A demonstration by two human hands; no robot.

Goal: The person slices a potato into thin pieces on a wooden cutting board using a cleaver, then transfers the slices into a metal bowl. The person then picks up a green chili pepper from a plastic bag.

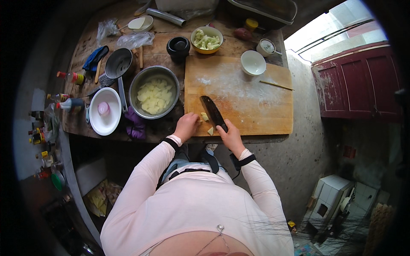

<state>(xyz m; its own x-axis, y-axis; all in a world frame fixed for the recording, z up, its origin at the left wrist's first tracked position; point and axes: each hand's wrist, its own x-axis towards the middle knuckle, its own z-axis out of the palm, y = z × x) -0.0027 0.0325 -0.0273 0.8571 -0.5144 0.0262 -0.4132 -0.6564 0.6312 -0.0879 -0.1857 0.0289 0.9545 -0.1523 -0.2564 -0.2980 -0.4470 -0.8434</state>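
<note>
My right hand [231,136] is closed around the handle of a dark-bladed kitchen knife [212,110], its blade pointing away from me over the wooden cutting board [272,121]. Beside the blade, near the board's left front corner, lie a few pale yellow pieces [204,116], perhaps ginger or potato. My left hand [187,126] rests at that corner, fingertips bent against a small pale piece that is mostly hidden. To the left stands a metal pot [176,99] holding pale sliced pieces, likely potato [154,96]. White powder and a thin stick [276,85] lie on the board.
A white bowl [253,62] stands on the board's far part. Behind are a bowl of cauliflower [206,40], a black mortar [178,48] and a small cup [266,47]. A saucepan [118,63] and a white basin [96,121] with a peeled onion [103,109] stand left; bottles line the edge.
</note>
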